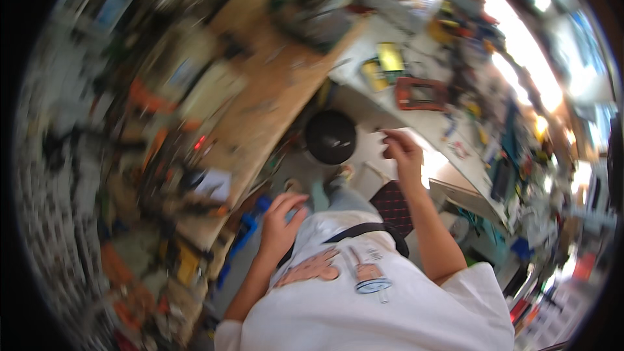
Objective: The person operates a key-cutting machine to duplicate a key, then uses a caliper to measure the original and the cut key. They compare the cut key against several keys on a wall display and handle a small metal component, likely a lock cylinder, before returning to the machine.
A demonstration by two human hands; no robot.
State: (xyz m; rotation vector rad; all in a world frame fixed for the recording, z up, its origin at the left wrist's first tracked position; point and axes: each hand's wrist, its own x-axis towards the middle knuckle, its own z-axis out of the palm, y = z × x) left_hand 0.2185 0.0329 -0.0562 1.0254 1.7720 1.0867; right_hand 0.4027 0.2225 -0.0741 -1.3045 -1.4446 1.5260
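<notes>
My left hand (281,220) hangs in front of my body near the wooden bench's edge, its fingers loosely spread and nothing visible in them. Raised beside the pale worktable (448,146), my right hand (404,153) has its thumb and fingers pressed together. A tiny dark speck shows at the fingertips, too small and blurred to name. A black round object (331,136), like a stool seat or a bin, stands on the floor between the two tables. Closest to my right hand on the worktable is a red-orange rectangular frame or tray (421,94).
To the left runs a wooden bench (279,101) crowded with blurred tools and parts. Yellow boxes (390,57) lie on the pale worktable, with heaped clutter further right. A dark chair with a red grid pattern (392,207) stands by my right side.
</notes>
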